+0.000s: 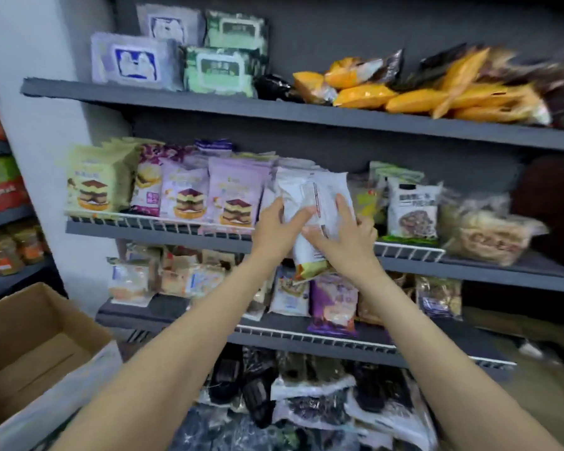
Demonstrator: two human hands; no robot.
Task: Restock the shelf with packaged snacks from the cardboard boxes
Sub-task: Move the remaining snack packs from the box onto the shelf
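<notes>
Both my hands hold a white snack packet (319, 196), its printed back toward me, at the front of the middle shelf (163, 231). My left hand (275, 231) grips its left edge with thumb and fingers. My right hand (344, 237) lies over its lower right part with the fingers spread around it. The packet stands tilted between the purple cake packets (233, 193) on its left and a white packet with a dark label (412, 208) on its right. An open cardboard box (30, 346) sits at the lower left, its visible inside bare.
The top shelf (209, 102) carries wet-wipe packs (134, 60) and orange snack bags (417, 89). A white wire rail (407, 250) edges the middle shelf. Below are more mixed packets (332, 301) and dark packets (306, 392). Another rack (0, 190) stands at the far left.
</notes>
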